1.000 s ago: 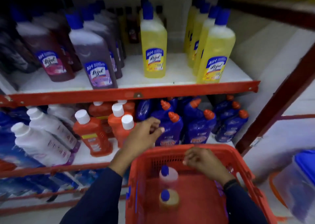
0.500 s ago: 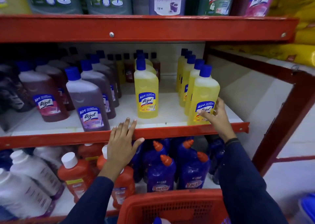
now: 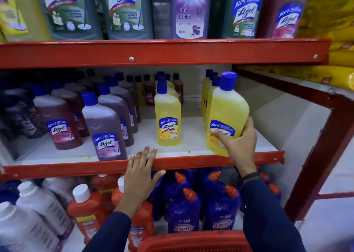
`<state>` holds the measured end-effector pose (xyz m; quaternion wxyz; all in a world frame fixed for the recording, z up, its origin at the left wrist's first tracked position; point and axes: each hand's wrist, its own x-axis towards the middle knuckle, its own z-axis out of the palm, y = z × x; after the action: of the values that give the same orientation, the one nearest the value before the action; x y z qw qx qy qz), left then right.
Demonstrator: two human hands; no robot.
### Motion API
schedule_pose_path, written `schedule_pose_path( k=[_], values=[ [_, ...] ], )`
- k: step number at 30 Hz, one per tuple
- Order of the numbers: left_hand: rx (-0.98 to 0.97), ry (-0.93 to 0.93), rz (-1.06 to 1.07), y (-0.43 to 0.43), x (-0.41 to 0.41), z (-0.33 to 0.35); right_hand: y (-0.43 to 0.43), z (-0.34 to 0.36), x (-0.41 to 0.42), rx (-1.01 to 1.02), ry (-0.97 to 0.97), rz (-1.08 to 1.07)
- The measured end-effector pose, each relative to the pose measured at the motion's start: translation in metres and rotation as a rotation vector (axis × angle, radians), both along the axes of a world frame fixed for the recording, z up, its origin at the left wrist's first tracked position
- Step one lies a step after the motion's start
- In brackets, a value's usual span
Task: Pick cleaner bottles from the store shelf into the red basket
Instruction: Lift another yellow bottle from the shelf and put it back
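My right hand [image 3: 238,139] grips a yellow cleaner bottle [image 3: 228,108] with a blue cap, tilted left and lifted at the front edge of the middle shelf [image 3: 76,167]. My left hand [image 3: 142,172] lies flat on the red shelf edge, fingers spread, holding nothing. Another yellow bottle [image 3: 167,115] stands upright mid-shelf, and more yellow ones [image 3: 207,94] line up behind the held bottle. Only the rim of the red basket [image 3: 191,240] shows at the bottom, below my arms.
Purple and maroon bottles [image 3: 106,129] fill the shelf's left side. Blue bottles with orange caps [image 3: 183,211], orange bottles [image 3: 86,211] and white ones [image 3: 42,205] crowd the lower shelf. Large bottles [image 3: 124,12] stand on the top shelf. A red upright post [image 3: 323,146] stands at right.
My view rose from the basket to the middle shelf. The right hand reached up, closed on the front yellow bottle and tilted it off the shelf. The left hand moved onto the shelf edge.
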<state>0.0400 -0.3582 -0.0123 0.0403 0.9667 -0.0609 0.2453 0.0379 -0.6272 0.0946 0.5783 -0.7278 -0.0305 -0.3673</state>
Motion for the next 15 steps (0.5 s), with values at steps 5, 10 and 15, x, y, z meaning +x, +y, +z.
schedule_pose_path(
  k=[5,10,15],
  values=[
    [0.009,0.015,0.015,-0.001,-0.002,0.002,0.043,-0.004,-0.045,-0.283,-0.043,-0.426],
    [-0.015,0.008,0.006,-0.003,-0.005,0.005,0.071,-0.020,-0.071,-0.378,-0.063,-0.557],
    [-0.012,-0.001,0.002,-0.002,-0.007,0.005,0.081,-0.027,-0.086,-0.416,-0.067,-0.575]
  ],
)
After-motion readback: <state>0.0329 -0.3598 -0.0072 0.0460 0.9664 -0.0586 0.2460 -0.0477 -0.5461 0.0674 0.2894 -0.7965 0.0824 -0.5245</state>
